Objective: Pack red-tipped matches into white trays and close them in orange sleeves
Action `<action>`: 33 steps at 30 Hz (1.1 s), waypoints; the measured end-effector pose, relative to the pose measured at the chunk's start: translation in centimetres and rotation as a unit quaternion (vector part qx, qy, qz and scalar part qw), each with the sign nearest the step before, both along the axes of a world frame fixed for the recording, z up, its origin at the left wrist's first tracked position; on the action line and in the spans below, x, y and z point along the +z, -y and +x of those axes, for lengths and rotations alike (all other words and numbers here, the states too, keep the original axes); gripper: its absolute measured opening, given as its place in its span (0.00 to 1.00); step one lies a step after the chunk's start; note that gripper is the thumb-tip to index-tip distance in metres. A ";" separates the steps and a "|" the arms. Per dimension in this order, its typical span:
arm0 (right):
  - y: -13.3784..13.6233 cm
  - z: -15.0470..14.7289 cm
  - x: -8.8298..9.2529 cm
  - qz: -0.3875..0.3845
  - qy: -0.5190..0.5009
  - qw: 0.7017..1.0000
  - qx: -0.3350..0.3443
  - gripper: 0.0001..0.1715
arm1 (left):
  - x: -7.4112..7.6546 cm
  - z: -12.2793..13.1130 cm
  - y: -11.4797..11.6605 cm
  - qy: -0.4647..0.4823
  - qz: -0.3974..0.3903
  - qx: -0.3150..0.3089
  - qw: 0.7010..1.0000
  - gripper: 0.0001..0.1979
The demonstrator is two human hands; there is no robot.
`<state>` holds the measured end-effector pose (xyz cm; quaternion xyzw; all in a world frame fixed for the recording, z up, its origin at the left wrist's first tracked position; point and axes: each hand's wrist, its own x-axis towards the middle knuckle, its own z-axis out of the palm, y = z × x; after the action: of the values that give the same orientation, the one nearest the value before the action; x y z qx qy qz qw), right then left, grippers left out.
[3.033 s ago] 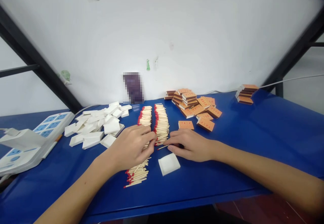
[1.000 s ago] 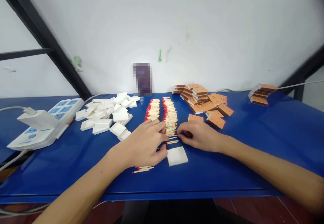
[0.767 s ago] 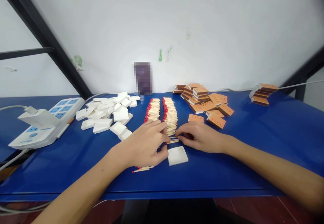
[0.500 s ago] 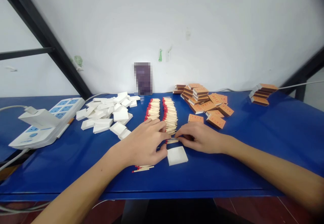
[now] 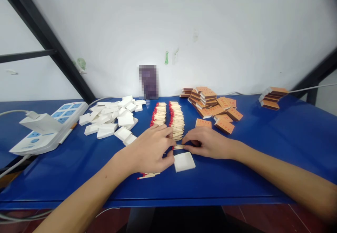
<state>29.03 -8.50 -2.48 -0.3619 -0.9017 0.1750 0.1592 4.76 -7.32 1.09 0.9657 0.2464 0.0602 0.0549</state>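
A few red-tipped matches (image 5: 178,147) lie between my two hands, just in front of the long right-hand row of matches (image 5: 177,120). My left hand (image 5: 152,148) closes thumb and fingers about their red heads. At their bare ends, my right hand (image 5: 206,142) has its thumb and fingertips closed in. Directly below sits a white matchbox tray (image 5: 184,161), open side up, close to my left thumb. Another row of matches (image 5: 159,113) runs behind my left hand, which covers its near end. Several loose matches (image 5: 149,175) show under my left wrist.
White matchbox trays (image 5: 110,115) are heaped at the left, beside a power strip (image 5: 52,127) with a plugged-in adapter. Orange matchboxes (image 5: 210,103) pile up at the back right; a smaller stack (image 5: 273,98) stands farther right. A blurred dark panel (image 5: 149,82) leans on the wall.
My right fingers have come slightly farther left along the matches, covering more of their bare ends. My left hand has barely shifted.
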 end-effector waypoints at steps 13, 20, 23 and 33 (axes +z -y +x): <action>0.2 0.0 0.2 0.001 -0.001 1.000 0.026 0.10 | 0.3 0.0 -0.2 -0.023 0.042 0.027 0.998 0.12; 0.2 0.0 0.2 0.009 -0.017 1.000 -0.004 0.15 | 0.2 0.1 -0.2 -0.029 0.040 0.029 0.998 0.14; 0.2 0.1 0.1 0.006 -0.009 1.000 -0.004 0.17 | 0.2 0.0 -0.2 -0.029 0.034 0.027 0.999 0.15; 0.1 0.2 0.1 0.024 -0.007 1.000 0.013 0.17 | 0.1 0.1 -0.1 -0.027 0.038 0.014 0.999 0.14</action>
<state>29.18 -8.61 -2.42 -0.3447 -0.9091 0.1581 0.1723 4.89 -7.24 1.15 0.9649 0.2588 0.0447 0.0106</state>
